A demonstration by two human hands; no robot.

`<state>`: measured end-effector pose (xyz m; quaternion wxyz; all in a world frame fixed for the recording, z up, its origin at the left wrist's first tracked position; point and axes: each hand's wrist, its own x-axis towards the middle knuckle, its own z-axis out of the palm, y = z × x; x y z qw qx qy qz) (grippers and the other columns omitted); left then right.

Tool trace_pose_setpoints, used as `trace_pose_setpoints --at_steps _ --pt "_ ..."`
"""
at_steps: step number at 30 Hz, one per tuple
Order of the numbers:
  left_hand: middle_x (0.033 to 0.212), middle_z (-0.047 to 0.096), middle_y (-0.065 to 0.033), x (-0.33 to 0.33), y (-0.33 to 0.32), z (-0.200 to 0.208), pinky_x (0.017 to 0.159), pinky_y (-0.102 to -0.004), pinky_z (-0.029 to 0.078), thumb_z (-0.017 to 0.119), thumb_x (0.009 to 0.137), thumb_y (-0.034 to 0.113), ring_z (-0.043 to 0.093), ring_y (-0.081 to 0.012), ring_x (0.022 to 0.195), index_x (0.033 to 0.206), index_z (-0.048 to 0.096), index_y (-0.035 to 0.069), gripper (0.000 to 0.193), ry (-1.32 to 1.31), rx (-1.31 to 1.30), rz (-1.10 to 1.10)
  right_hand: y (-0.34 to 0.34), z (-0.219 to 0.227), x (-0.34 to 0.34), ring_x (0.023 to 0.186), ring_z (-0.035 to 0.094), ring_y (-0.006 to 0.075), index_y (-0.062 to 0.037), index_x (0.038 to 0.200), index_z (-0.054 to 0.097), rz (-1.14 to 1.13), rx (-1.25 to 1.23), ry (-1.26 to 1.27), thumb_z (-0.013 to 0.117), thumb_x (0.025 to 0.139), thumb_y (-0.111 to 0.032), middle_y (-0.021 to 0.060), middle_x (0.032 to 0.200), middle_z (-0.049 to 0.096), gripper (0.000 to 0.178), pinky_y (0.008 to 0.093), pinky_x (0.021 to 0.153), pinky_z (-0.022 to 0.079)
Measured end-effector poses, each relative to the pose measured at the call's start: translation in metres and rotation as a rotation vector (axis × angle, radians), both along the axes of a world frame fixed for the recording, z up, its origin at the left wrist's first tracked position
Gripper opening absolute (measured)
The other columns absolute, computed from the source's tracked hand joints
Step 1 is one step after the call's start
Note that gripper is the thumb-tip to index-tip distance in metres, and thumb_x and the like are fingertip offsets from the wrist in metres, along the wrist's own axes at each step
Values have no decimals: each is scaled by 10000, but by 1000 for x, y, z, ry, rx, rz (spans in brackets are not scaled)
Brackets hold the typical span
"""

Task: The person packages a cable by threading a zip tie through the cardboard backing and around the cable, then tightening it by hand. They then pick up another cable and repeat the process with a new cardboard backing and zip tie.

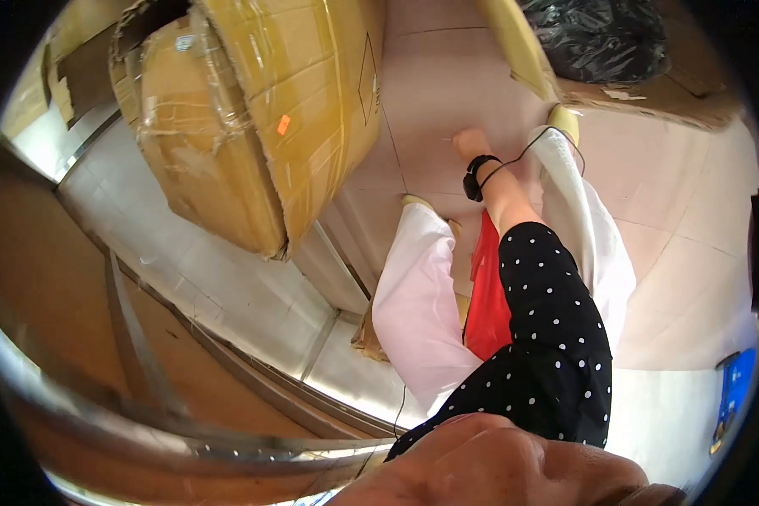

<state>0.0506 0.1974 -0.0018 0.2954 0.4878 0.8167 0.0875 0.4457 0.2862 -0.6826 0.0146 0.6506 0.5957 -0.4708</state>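
My right hand is held out over the pinkish tiled floor, its fingers curled into a loose fist. Nothing shows sticking out of it. Around the wrist sits a black band with a small dark unit. A thin dark cable loops from near the band toward my right leg. The sleeve of that arm is black with white dots. My left hand is out of sight. A large taped cardboard box, with an orange sticker on its side, stands ahead to the left, apart from the hand.
Another open cardboard box at the far right holds a black plastic bag. Something red shows between my white-trousered legs. Brown panels with a metal edge run along the left. A blue object is at the right rim.
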Motion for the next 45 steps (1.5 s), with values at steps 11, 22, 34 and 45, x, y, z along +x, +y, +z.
trace_pose_setpoints --at_steps 11,22,34,45 --pt "950 616 -54 47 -115 34 648 -381 540 615 879 237 608 -204 813 1063 563 73 252 143 148 -191 40 140 120 787 682 265 -21 857 688 -689 143 218 603 751 -77 131 865 700 147 325 678 543" --pt "1201 617 -67 90 -173 53 953 -404 455 587 904 193 583 -229 1102 1236 558 58 359 -1174 311 167 -115 462 192 794 637 93 -50 985 652 -885 165 1333 631 884 -150 44 903 680 143 217 696 506" --pt "1078 655 -139 16 -266 28 905 -372 496 590 864 53 636 -246 986 1162 571 -52 316 -1331 384 57 -236 649 67 800 641 129 -33 985 644 -648 409 1631 614 909 -153 64 902 671 145 240 701 508" --pt "1005 650 -101 -18 -268 -10 858 -297 469 639 787 -19 614 -188 917 1025 653 -48 241 -1296 442 7 -248 704 -15 767 631 133 -25 938 652 -484 456 1624 622 901 -126 63 882 667 111 248 687 506"
